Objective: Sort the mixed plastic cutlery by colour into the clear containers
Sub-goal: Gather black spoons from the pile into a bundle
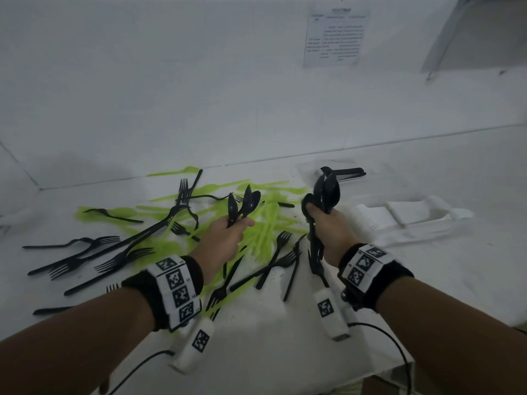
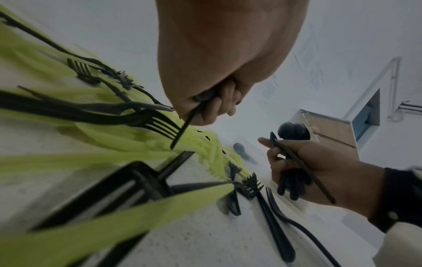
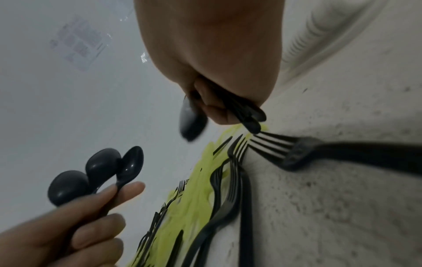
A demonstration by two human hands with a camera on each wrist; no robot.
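My left hand (image 1: 232,228) grips three black spoons (image 1: 245,203) by their handles, bowls up, above the pile. In the right wrist view the same spoons (image 3: 102,168) fan out from that hand (image 3: 95,213). My right hand (image 1: 325,220) holds a thicker bunch of black spoons (image 1: 327,192) upright, handles hanging below the fist. Green cutlery (image 1: 265,229) lies heaped on the white table between and behind both hands. Black forks (image 1: 114,260) are scattered to the left and in front. Clear containers (image 1: 413,220) lie to the right of my right hand.
Another clear container (image 1: 346,173) at the back right holds black pieces. A white wall with a printed sheet (image 1: 335,38) stands behind the table (image 1: 271,323). Cables run from both wrist cameras near the front edge.
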